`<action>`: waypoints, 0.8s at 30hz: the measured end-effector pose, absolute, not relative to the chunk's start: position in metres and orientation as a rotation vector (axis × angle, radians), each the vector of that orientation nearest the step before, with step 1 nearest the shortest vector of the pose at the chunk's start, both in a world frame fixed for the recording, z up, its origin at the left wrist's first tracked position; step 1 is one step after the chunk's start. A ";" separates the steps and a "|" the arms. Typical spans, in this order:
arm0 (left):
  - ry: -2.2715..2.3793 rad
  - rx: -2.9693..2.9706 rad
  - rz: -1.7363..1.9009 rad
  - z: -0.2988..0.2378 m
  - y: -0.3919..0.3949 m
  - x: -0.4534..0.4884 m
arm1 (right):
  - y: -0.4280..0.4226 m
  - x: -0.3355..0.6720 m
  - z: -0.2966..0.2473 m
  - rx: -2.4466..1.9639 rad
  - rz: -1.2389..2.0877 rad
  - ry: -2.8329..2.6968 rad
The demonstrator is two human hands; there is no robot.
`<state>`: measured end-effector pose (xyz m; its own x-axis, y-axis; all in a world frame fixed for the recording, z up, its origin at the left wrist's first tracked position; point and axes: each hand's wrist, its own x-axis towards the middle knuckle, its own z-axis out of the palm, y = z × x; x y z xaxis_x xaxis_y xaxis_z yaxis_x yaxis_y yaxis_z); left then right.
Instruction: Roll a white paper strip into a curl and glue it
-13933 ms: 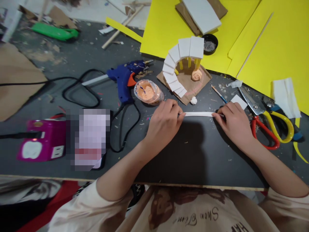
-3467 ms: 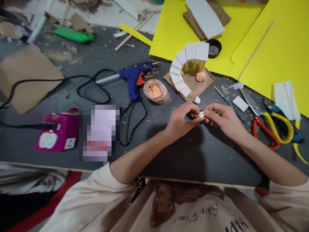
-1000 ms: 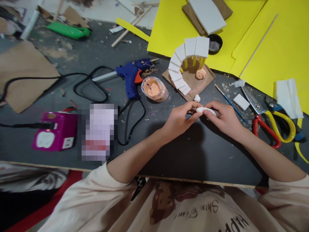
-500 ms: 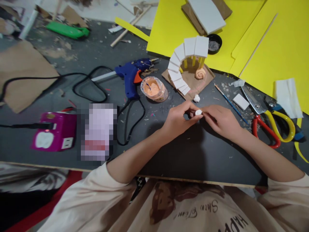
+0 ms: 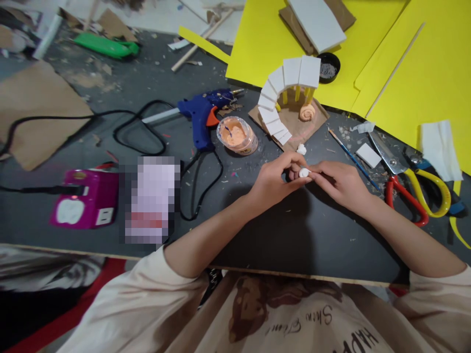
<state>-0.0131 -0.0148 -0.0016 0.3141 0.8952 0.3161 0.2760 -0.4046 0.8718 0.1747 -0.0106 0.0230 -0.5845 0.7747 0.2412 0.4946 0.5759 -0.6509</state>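
My left hand (image 5: 274, 177) pinches a small white lump of modelling clay (image 5: 303, 172) between thumb and fingers. The fingertips of my right hand (image 5: 340, 182) are closed on the lump's right side, meeting those of the left. Just beyond them, a second white lump (image 5: 301, 149) lies at the front corner of a brown cardboard base (image 5: 294, 117). On that base stands a curved stair of white steps (image 5: 270, 95) on yellow posts, with a peach-coloured spiral roll (image 5: 306, 113) at its right. An open jar of peach-coloured paste (image 5: 237, 135) stands to the left.
A blue glue gun (image 5: 200, 115) and its looping cord lie left of the jar. Scissors (image 5: 393, 162) and a thin paintbrush (image 5: 353, 159) lie at the right. A magenta box (image 5: 86, 198) sits at the left, beside a blurred-out item (image 5: 152, 198). Yellow sheets (image 5: 412, 63) cover the back right.
The right fingertips have shifted slightly around the white lump, which has turned a little in the left hand's pinch. The whole view has drifted slightly; the other things lie as before.
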 end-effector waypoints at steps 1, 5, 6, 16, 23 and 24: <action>1.019 1.900 1.103 -0.002 -0.014 -0.013 | -0.012 0.174 0.023 -1.035 0.727 -2.270; 1.052 2.045 1.112 -0.002 -0.014 -0.013 | -0.016 0.169 0.021 -1.211 0.744 -2.119; 1.080 2.048 1.093 -0.001 -0.014 -0.013 | -0.017 0.169 0.021 -1.247 0.760 -2.090; 1.124 2.007 1.094 0.000 -0.013 -0.012 | -0.012 0.169 0.022 -1.245 0.813 -2.038; 1.048 1.890 1.097 0.003 -0.013 -0.013 | -0.009 0.170 0.027 -1.245 0.914 -2.018; 1.052 1.839 1.087 0.004 -0.013 -0.013 | -0.008 0.171 0.028 -1.252 0.904 -2.021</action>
<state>-0.0128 -0.0128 0.0036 0.3042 0.9029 0.3037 0.2738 -0.3883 0.8799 0.1706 -0.0081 0.0276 -0.3838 0.9145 0.1277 0.5143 0.3266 -0.7930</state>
